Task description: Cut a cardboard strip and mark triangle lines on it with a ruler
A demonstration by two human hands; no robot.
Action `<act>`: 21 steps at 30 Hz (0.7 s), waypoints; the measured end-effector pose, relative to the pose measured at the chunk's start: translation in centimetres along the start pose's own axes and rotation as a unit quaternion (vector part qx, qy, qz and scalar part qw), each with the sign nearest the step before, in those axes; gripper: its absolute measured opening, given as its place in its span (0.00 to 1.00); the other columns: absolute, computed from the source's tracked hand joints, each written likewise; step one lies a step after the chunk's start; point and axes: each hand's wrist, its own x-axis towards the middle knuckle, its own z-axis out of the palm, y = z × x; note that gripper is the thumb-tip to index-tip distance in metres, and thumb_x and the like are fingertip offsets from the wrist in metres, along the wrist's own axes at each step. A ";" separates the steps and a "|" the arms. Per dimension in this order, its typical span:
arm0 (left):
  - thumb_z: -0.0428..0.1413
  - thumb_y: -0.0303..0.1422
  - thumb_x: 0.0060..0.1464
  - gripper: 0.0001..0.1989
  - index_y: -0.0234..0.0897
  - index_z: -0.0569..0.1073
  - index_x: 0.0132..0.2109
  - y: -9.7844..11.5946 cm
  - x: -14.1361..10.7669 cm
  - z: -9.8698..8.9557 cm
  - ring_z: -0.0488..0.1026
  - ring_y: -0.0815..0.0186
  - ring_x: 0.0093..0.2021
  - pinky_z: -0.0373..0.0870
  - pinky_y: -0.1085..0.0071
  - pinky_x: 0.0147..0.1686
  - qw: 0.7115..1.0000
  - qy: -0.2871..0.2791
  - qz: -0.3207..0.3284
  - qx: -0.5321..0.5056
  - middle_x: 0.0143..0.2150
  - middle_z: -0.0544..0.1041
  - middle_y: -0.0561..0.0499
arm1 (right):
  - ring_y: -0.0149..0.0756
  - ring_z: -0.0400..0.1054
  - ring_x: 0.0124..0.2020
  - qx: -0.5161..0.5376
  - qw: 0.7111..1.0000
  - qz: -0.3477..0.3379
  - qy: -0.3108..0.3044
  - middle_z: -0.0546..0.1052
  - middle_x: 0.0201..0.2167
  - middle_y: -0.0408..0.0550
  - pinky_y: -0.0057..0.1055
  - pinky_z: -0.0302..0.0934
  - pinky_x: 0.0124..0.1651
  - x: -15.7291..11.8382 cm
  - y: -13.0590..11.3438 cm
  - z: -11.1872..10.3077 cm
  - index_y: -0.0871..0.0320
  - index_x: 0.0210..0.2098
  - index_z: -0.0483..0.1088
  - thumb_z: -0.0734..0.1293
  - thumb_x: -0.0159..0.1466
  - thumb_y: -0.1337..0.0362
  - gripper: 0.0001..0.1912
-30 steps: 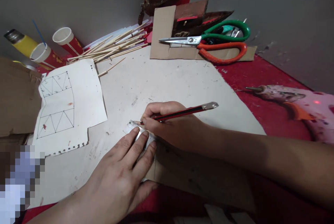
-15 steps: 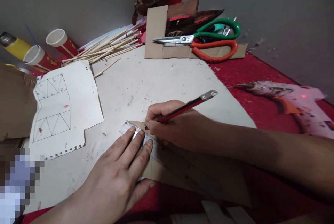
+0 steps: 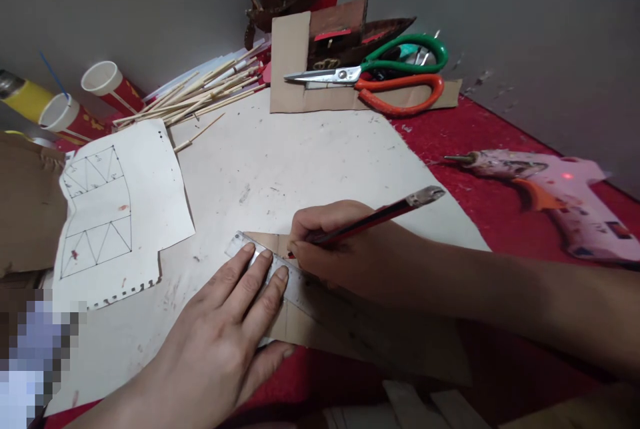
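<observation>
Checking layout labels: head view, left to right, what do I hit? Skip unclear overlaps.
Bottle → drawing → left hand on ruler → right hand with pencil → glue gun. Cups, sticks and scissors left out: they overlap these sideways.

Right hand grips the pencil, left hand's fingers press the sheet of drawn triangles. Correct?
Not quite: the head view shows the fingers of the left hand pressing the ruler, not that sheet; the right hand does grip the pencil.
</observation>
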 end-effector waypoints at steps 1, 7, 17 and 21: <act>0.57 0.42 0.63 0.28 0.25 0.70 0.63 0.0 0.0 0.0 0.64 0.42 0.67 0.71 0.50 0.60 1.000 0.001 0.001 0.001 0.64 0.72 0.35 | 0.30 0.57 0.23 -0.002 1.000 -0.004 0.002 0.66 0.18 0.39 0.29 0.52 0.27 -0.2 0.1 0.0 0.56 0.20 0.63 0.61 0.57 0.76 0.12; 0.57 0.42 0.62 0.29 0.24 0.69 0.64 0.0 0.0 0.0 0.63 0.42 0.67 0.71 0.49 0.61 1.000 -0.007 0.001 0.003 0.65 0.71 0.35 | 0.29 0.57 0.23 -0.017 0.999 -0.024 -0.012 0.68 0.20 0.39 0.28 0.53 0.27 -1.2 0.8 -0.1 0.58 0.25 0.67 0.61 0.60 0.74 0.10; 0.57 0.41 0.63 0.29 0.24 0.70 0.63 0.0 0.0 -0.1 0.63 0.43 0.67 0.71 0.51 0.61 1.000 -0.007 0.002 0.008 0.64 0.71 0.34 | 0.26 0.55 0.22 -0.009 0.999 -0.036 0.007 0.65 0.19 0.37 0.27 0.54 0.28 -1.5 0.6 0.0 0.57 0.23 0.63 0.61 0.61 0.75 0.12; 0.57 0.41 0.62 0.29 0.24 0.70 0.63 0.0 0.0 -0.1 0.64 0.41 0.66 0.73 0.49 0.59 1.000 -0.011 -0.001 0.009 0.64 0.72 0.34 | 0.26 0.57 0.23 0.006 1.000 -0.026 0.013 0.66 0.20 0.38 0.26 0.55 0.28 -1.7 0.4 0.0 0.58 0.23 0.64 0.61 0.61 0.75 0.12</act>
